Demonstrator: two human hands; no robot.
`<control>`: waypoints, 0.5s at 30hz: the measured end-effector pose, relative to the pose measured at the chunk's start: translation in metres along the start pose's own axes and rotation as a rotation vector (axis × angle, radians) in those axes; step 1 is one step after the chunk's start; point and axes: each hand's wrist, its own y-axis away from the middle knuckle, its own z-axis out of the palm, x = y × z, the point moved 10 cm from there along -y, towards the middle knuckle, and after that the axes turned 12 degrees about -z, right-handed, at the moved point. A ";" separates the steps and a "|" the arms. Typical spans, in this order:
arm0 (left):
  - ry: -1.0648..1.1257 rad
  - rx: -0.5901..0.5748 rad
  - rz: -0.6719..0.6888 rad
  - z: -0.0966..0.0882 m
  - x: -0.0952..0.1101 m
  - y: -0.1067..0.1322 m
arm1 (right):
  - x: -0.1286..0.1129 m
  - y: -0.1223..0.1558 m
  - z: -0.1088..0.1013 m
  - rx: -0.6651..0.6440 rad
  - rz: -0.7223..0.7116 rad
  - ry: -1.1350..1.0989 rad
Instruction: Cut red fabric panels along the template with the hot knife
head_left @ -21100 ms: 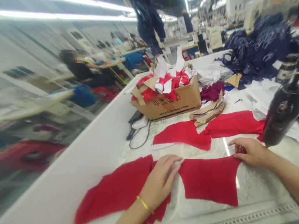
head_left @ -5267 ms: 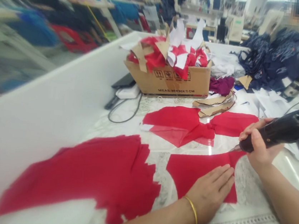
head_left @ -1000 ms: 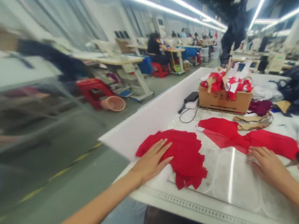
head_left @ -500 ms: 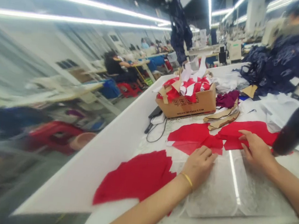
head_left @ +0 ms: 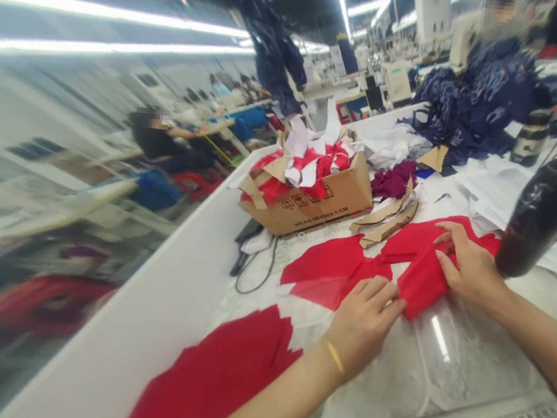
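Note:
A red fabric piece lies slanted between my two hands, drawn toward the near side. My left hand, with a yellow bangle on its wrist, is closed at that piece's near-left corner. Curled over its right edge is my right hand, thumb and fingers on the cloth. Beyond my left hand rest more red pieces, one with a paler side up. Further red cloth extends behind my right hand. A stack of red cut pieces is at the left, partly behind my left forearm.
A cardboard box full of red and white scraps stands at the back left, near a black cable. Cardboard strips lie beside it. A dark bottle-shaped object rises at the right. White panels edge the table; navy fabric is heaped behind.
The view has turned right. My left hand has closed on a corner of a red piece, which has come nearer and tilted; my right hand has shifted onto its edge.

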 end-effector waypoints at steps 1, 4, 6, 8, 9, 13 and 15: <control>0.039 0.003 0.002 -0.012 0.003 0.012 | 0.000 0.000 0.000 -0.010 0.008 -0.007; 0.067 -0.088 -0.043 -0.031 -0.002 0.057 | -0.001 0.001 0.002 -0.048 0.019 -0.015; 0.062 -0.110 -0.126 -0.039 -0.019 0.093 | -0.003 0.002 0.005 -0.077 0.017 -0.003; 0.005 -0.147 -0.217 -0.043 -0.036 0.129 | -0.002 0.004 0.009 -0.112 0.027 0.024; -0.019 -0.159 -0.269 -0.045 -0.044 0.144 | 0.000 0.005 0.011 -0.134 0.037 0.037; 0.011 -0.177 -0.371 -0.045 -0.040 0.170 | 0.002 0.008 0.023 -0.239 0.058 0.041; 0.050 -0.162 -0.387 -0.039 -0.022 0.161 | 0.002 0.009 0.028 -0.284 0.067 0.046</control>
